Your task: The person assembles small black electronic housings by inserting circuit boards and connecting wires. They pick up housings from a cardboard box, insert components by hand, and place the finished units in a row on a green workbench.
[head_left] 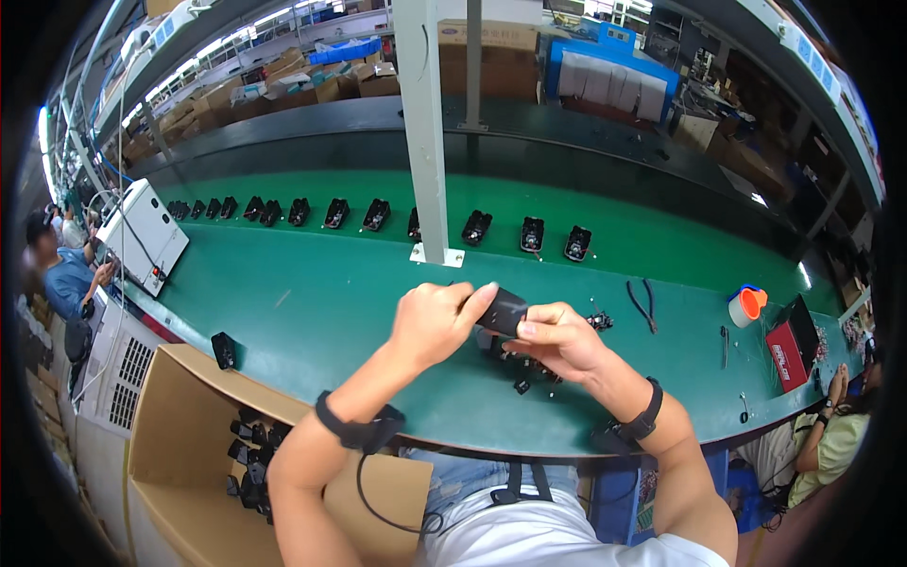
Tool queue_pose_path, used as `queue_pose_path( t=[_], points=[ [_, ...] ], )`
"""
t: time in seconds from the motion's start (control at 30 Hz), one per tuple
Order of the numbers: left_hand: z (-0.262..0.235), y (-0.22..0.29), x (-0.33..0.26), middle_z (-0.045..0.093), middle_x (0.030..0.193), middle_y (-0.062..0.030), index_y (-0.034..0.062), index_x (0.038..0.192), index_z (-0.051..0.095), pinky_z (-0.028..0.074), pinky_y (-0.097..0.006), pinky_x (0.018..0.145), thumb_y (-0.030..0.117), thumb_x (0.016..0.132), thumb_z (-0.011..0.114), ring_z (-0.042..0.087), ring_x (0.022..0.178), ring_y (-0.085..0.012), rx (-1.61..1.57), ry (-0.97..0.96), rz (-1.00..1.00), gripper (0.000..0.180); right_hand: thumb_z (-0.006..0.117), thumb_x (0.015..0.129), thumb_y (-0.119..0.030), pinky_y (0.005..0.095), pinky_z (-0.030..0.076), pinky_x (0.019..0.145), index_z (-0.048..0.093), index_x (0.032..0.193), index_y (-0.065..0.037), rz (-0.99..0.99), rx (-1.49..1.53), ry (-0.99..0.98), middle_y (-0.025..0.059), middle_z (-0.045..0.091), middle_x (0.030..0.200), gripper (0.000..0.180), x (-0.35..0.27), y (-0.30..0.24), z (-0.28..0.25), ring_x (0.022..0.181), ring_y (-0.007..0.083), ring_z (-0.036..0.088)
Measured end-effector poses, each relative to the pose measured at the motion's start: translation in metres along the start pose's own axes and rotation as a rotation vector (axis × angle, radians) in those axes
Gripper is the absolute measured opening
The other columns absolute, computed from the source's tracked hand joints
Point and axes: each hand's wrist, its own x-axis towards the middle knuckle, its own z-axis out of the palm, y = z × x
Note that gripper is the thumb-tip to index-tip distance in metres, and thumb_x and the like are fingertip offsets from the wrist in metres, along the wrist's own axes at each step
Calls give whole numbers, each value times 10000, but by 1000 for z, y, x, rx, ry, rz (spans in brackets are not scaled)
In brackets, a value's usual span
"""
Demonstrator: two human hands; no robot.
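Between both hands, above the green bench (312, 312), is a black plastic housing (502, 313) with a smooth face. My left hand (433, 324) grips its left side, thumb along the top edge. My right hand (569, 344) is closed on its right end, thumb on the near corner. Below the hands lie several small black parts (522, 386), partly covered by the fingers. A small dark assembly (599, 321) rests just beyond my right hand. Farther right are pliers (643, 307) with dark handles. Black straps circle both forearms.
Several black housings line the green conveyor (633, 217) behind a white post (427, 142). At left, a cardboard box (179, 454) holds black parts; one black housing (224, 351) sits near it. An orange-and-white cup (746, 307) and red box (786, 354) stand right, near a seated co-worker.
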Motion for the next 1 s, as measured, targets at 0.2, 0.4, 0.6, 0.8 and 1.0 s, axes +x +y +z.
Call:
queue_pose_path(
  t=[0.2, 0.4, 0.6, 0.8, 1.0],
  points=[
    [-122, -137, -36, 689, 1125, -218, -28, 1139, 658, 521, -419, 916, 328, 881, 713, 666, 1051, -362, 363, -62, -160, 444, 838, 705, -197, 437, 512, 974, 781, 1036, -79, -570, -1655, 413, 173, 571, 1382, 356, 2, -83, -117, 1112, 340, 633],
    [-178, -295, -142, 441, 1458, -276, 58, 1375, 530, 371, -568, 1099, 541, 758, 785, 422, 1326, -504, 598, -188, -971, 824, 819, 704, -171, 440, 462, 1066, 798, 1026, -112, -59, -1788, 646, 171, 547, 1437, 327, 17, -95, -251, 1242, 368, 565],
    [-205, -331, -177, 589, 1264, -267, 24, 1160, 649, 503, -480, 952, 341, 691, 855, 610, 1100, -404, 554, -181, -867, 603, 798, 690, -179, 443, 462, 1069, 783, 1051, -108, -110, -1913, 569, 168, 559, 1403, 368, 20, -89, -256, 1260, 395, 520],
    [-189, -250, -126, 631, 909, -123, -5, 990, 563, 508, -363, 718, 187, 679, 813, 602, 778, -214, 191, 45, -691, 443, 782, 733, -251, 426, 509, 997, 722, 1156, -72, -346, -1826, 481, 157, 662, 1271, 462, 1, -88, -192, 1172, 361, 622],
    [-91, -76, -16, 630, 1039, -99, 28, 1117, 570, 523, -315, 696, 183, 803, 773, 632, 874, -166, -141, -366, -263, 404, 785, 777, -430, 445, 560, 881, 687, 1203, -79, 176, -1929, 138, 144, 735, 1038, 561, -30, -57, -106, 978, 328, 705]
  ],
)
